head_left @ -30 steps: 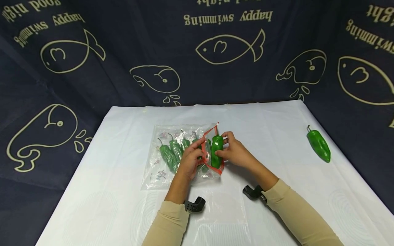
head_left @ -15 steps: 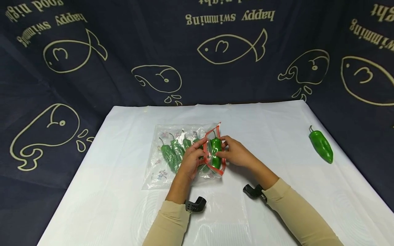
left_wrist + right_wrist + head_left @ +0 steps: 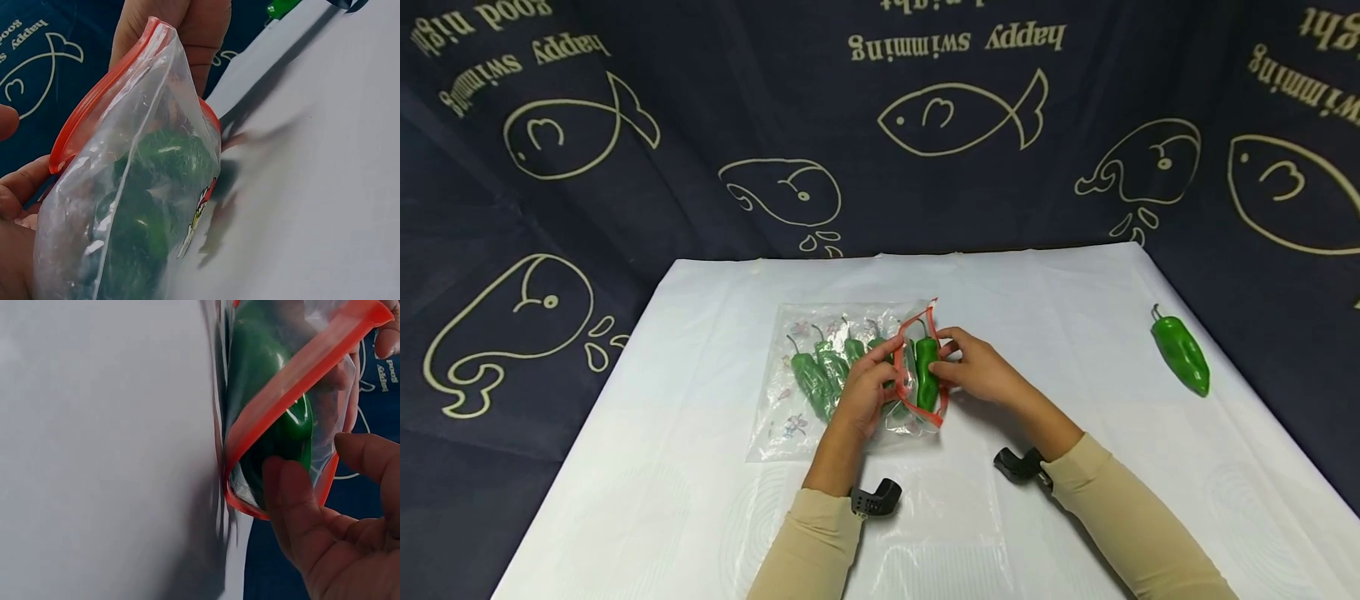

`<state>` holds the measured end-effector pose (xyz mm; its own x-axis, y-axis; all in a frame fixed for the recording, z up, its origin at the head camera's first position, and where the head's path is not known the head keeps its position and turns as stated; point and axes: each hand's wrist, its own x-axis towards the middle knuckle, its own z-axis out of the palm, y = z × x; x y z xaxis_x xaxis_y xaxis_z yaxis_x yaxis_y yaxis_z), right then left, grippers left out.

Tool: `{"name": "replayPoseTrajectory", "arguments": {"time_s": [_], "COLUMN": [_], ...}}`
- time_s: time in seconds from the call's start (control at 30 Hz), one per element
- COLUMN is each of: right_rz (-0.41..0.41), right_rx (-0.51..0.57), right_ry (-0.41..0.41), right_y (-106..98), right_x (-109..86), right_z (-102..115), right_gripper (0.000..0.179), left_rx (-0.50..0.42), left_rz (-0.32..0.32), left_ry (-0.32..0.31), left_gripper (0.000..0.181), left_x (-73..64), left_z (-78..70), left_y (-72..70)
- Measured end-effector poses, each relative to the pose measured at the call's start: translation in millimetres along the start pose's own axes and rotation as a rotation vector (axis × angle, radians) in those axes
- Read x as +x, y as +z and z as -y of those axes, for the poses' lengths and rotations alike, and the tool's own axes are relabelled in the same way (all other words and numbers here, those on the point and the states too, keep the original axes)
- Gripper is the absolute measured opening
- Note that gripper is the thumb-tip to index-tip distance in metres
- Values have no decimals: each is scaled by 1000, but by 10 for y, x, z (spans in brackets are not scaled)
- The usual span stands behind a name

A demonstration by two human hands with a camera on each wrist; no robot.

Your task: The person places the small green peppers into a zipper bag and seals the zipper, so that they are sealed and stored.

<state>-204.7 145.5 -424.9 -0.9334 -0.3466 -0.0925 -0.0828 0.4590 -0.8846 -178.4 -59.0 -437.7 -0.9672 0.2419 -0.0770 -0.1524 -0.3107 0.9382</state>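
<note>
A clear zip bag (image 3: 775, 446) with a red zip edge lies on the table, its mouth facing right and held apart. Several green peppers (image 3: 808, 379) rest inside it, stems away from me. My left hand (image 3: 861, 400) grips the upper layer near the red edge, fingers over the bag. In the mouth sits one more green pepper (image 3: 928, 379), upright in the head view, with my right hand (image 3: 977, 371) at its right side. The thumb lies on this pepper and the other fingers curl by the bag's rim. In the right wrist view, the red edge (image 3: 294, 387) crosses over the pepper.
Another green pepper (image 3: 1180, 354) lies alone near the right table edge. A white cloth (image 3: 700, 350) covers the table. Behind it hangs a dark blue curtain (image 3: 820, 75) with fish drawings. A black wrist camera (image 3: 876, 498) sits on the left wrist.
The green pepper at the bag's mouth has shifted slightly left into the opening. My right thumb has slid from the pepper's middle toward its right side. The left hand stays nearly still.
</note>
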Motion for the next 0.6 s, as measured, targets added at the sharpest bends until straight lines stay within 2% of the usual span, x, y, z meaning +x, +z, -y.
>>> {"name": "replayPoseTrajectory", "arguments": {"time_s": [0.43,0.6], "right_rz": [91,105], "right_rx": [104,194], "right_ry": [-2,22], "right_y": [-7,16], "right_x": [30,58], "right_z": [26,27], "right_gripper": [61,60], "left_rx": [-12,-13], "left_rz": [0,-3], "left_ry": [9,16], "left_gripper": [72,72], "left_x": [-2,-2], "left_z": [-11,-11], "left_y": [0,2]}}
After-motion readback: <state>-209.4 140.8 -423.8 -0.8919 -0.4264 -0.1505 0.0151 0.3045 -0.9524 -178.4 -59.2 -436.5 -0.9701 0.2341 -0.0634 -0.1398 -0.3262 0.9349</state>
